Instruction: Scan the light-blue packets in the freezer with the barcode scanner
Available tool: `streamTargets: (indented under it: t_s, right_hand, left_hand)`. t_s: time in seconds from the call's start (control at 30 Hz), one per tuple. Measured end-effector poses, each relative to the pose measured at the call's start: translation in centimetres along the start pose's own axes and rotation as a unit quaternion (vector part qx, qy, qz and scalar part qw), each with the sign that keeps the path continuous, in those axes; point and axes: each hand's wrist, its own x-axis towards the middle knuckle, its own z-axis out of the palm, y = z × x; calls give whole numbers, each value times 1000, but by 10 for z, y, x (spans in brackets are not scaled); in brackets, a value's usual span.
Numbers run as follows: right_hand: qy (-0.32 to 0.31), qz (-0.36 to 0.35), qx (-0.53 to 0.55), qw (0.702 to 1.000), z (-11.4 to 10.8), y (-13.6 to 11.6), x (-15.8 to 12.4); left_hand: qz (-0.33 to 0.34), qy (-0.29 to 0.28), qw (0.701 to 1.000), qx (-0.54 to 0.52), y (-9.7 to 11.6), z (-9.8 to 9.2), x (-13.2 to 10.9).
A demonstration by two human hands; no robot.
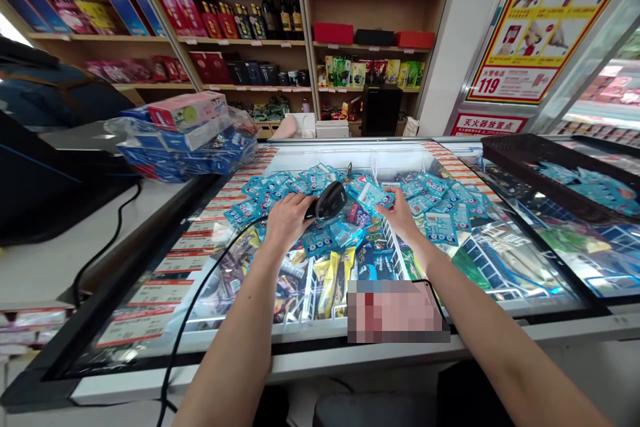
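In the lower middle of the frame, the left hand (287, 221) has a closed grip around a black handheld barcode scanner (330, 201), whose black cable (210, 287) trails toward the lower left. Just beside it, the right hand (401, 213) holds a blue foil packet (373, 196) in a narrow pinch grip. Both hands sit over heaped blue packets (440, 203) inside a chest freezer (250, 363). A plastic-wrapped bundle of boxes (185, 137) lies at upper left, before shelves of boxed and bottled goods (240, 40).
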Motion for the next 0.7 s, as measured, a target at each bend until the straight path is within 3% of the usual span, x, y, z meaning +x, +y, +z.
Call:
streamTargets:
  t_s: [0.2, 0.7]
  right_hand:
    - [44, 14, 55, 997, -4, 2, 3]
    - [35, 8, 34, 999, -7, 0, 5]
  left_hand:
    - [17, -1, 1000, -15, 10, -3, 2]
    - [11, -19, 1000, -23, 13, 4, 2]
